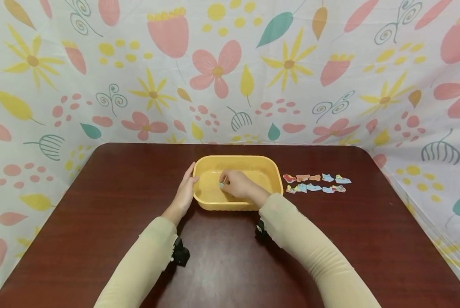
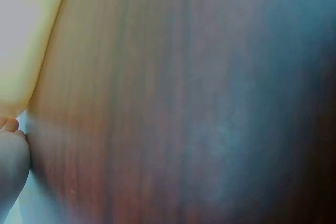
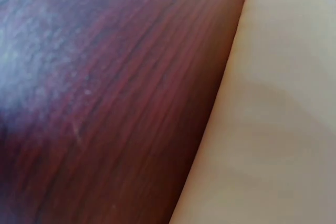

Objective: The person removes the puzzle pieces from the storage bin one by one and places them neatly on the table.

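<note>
A yellow plastic basin point(image 1: 237, 206) stands on the table. At its left end my left hand point(image 1: 183, 191) holds the rim, thumb over the edge and fingers along the outside wall. My right hand point(image 1: 237, 184) is inside the basin, its fingertips pinching a small light-blue piece point(image 1: 221, 185), mostly hidden by the fingers. Only part of the left hand point(image 2: 11, 156) shows at the edge of the left wrist view, below the basin's wall point(image 2: 23, 40). The right wrist view shows the basin's outer wall point(image 3: 273, 108), with the right hand out of sight.
Several small flat printed cutout pieces point(image 1: 314, 187), in red, orange and light blue, lie in two rows to the right of the basin. The dark brown wooden table point(image 1: 99, 205) reaches back to a flower-patterned cloth point(image 1: 122, 64).
</note>
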### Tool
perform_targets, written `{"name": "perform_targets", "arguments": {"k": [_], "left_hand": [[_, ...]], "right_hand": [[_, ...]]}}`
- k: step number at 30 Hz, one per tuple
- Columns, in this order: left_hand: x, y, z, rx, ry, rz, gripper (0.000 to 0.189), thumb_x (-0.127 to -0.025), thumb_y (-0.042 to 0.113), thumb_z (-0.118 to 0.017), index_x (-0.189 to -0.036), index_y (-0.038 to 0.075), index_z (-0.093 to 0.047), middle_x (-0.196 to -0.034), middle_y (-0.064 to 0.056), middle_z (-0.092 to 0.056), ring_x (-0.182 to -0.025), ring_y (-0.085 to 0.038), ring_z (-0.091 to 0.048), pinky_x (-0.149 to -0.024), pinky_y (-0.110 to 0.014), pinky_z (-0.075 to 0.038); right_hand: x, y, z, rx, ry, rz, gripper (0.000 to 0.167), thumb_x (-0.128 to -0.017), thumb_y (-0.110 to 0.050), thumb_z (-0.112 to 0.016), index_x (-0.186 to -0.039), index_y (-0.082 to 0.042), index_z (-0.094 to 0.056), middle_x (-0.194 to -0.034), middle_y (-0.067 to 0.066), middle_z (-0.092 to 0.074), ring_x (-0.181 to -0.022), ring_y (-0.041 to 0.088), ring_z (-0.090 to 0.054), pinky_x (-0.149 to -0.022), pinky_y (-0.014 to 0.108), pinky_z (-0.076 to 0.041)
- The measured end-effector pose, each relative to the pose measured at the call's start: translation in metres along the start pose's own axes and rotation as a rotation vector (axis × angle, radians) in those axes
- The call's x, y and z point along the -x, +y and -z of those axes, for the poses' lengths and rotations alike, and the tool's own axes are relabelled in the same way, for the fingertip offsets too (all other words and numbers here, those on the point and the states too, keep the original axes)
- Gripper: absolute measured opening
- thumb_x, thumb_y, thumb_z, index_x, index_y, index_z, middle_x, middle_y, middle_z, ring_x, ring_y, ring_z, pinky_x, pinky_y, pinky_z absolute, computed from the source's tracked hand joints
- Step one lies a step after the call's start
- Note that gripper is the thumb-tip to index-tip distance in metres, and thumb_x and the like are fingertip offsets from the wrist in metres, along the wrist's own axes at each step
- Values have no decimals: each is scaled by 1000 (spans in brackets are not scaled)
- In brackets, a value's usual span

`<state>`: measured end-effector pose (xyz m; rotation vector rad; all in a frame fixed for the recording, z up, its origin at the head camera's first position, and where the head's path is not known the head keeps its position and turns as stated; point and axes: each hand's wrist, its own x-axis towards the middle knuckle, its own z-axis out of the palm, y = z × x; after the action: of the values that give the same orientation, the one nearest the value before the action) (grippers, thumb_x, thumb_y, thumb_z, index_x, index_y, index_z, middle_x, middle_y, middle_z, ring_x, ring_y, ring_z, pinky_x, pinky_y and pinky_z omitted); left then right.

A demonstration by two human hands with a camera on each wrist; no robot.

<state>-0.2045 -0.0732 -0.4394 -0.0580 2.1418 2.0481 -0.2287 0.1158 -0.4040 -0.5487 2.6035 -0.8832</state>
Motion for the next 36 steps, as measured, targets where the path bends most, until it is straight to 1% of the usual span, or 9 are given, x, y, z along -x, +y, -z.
{"name": "perform_targets", "arguments": {"k": [2,6,10,12,15,19,22,29,36], "left_hand": [[0,0,0,-2,-1,-2,59,-96,20,-32,-153,28,-16,-158,4,-12,-142,-19,-21,-114,-44,-25],[0,0,0,-4,-6,-6,59,-97,21,-32,-153,28,-15,-159,5,-12,-143,-18,-18,-114,-43,-24],[0,2,1,-4,-7,-13,59,-97,20,-31,-153,28,-15,-159,5,-11,-143,-19,-19,-114,-43,-24],[0,2,0,-1,-2,-10,59,-97,20,-31,-153,28,-16,-158,5,-12,-142,-19,-21,-114,-43,-25],[0,2,0,5,2,-7,58,-97,20,-31,-153,28,-16,-158,5,-13,-141,-20,-24,-113,-43,-26],[1,2,0,11,-3,-2,57,-97,20,-32,-152,28,-17,-159,5,-12,-143,-19,-19,-115,-44,-24],[4,6,0,25,-12,6,57,-98,18,-32,-153,26,-18,-159,5,-10,-145,-19,-14,-116,-45,-20],[18,24,-2,16,-25,18,58,-97,14,-32,-153,23,-17,-160,-2,-8,-146,-23,-11,-116,-45,-18],[21,27,-2,9,-14,10,58,-97,14,-32,-153,23,-18,-160,-1,-10,-145,-21,-12,-116,-44,-19]], "right_hand": [[1,0,2,-50,-4,-20,19,-94,-13,-55,-111,-4,-59,-93,11,-64,-63,17,-58,-63,28,-48],[1,1,6,-85,16,-21,25,-94,-12,-55,-116,-4,-61,-97,11,-63,-69,16,-55,-66,28,-47],[1,2,10,-69,53,10,24,-93,-11,-55,-114,-4,-63,-99,11,-64,-72,16,-54,-70,28,-46],[1,2,12,-76,65,15,24,-92,-11,-55,-113,-4,-63,-99,11,-64,-72,16,-54,-69,28,-46],[3,2,14,-93,94,14,23,-92,-12,-56,-112,-5,-64,-100,10,-64,-77,17,-56,-71,29,-46],[7,4,16,-109,133,19,23,-92,-15,-57,-112,-6,-65,-102,10,-64,-90,21,-59,-74,31,-48],[10,4,18,-124,153,22,24,-92,-17,-58,-112,-6,-65,-102,10,-65,-93,22,-60,-75,32,-49],[16,5,22,-197,182,25,24,-93,-16,-59,-114,-4,-63,-103,13,-65,-87,22,-63,-71,29,-51],[21,5,30,-267,213,18,25,-92,-14,-59,-114,-1,-62,-103,16,-65,-82,25,-66,-67,27,-50]]}}
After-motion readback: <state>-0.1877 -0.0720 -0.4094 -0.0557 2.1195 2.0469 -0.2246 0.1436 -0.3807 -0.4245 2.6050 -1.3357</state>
